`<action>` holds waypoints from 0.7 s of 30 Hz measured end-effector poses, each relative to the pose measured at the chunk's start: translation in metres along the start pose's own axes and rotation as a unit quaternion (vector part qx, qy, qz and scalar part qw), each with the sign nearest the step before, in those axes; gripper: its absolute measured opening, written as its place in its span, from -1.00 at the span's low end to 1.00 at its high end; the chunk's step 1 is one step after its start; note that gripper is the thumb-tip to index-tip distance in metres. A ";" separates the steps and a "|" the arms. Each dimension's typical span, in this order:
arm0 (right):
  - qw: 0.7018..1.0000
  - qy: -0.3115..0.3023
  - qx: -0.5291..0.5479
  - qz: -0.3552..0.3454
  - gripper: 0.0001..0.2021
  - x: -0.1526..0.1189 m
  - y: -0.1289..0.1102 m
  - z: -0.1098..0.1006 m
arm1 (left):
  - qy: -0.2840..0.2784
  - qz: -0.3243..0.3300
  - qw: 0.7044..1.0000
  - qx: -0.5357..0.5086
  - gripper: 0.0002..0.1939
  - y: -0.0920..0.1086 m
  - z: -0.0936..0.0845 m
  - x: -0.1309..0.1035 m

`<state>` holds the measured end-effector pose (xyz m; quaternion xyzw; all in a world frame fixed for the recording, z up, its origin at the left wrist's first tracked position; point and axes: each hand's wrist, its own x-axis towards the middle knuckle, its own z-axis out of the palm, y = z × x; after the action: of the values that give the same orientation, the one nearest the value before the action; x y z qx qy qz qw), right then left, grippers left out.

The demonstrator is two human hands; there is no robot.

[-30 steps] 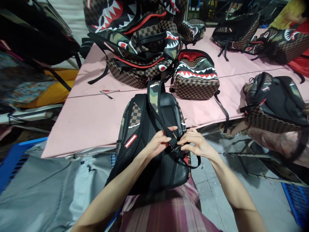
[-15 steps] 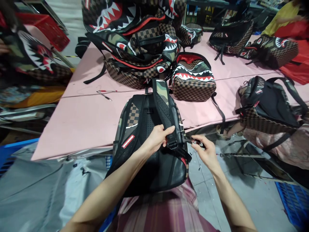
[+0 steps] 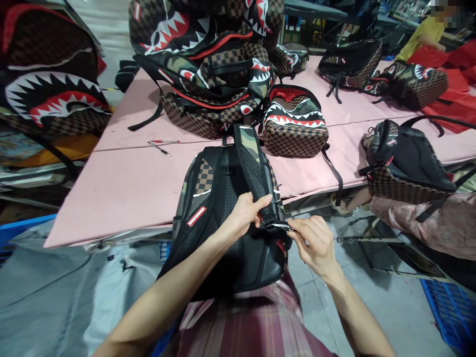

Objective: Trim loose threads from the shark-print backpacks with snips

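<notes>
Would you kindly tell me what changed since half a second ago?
The right hand has moved leftward, from beside the backpack to the buckle on its strap, pinching a small shiny piece. The far-left bag shows more of its shark-mouth print. The left hand still grips the strap; the piled bags stay put.

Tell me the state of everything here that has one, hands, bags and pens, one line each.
Left hand: closed on the shoulder strap
Right hand: pinching a small shiny piece, too unclear to identify
Shoulder strap: held
Nearest backpack: tilted, back panel facing the wearer
Small shark-mouth bag: standing on the table
Bag pile: heaped
Red pen: lying down
Dark pen: lying down
</notes>
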<state>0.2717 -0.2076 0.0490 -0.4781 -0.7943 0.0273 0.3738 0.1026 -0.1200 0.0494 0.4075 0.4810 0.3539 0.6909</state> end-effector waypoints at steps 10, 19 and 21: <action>0.915 0.191 0.192 0.300 -0.80 -0.010 0.013 0.009 | -0.006 0.015 1.000 -0.003 -0.62 0.000 -0.012 -0.010; 0.935 -0.080 0.268 0.219 -0.90 -0.018 -0.005 0.090 | 0.067 0.040 0.995 0.062 -0.65 -0.013 -0.054 -0.040; 0.958 -0.043 0.218 0.181 -0.87 -0.022 -0.009 0.090 | 0.121 0.028 0.985 0.119 -0.57 -0.027 -0.066 -0.042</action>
<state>0.2146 -0.2015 -0.0246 -0.5190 -0.6851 0.2873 0.4228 0.0304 -0.1537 0.0278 0.4542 0.5885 0.3600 0.5638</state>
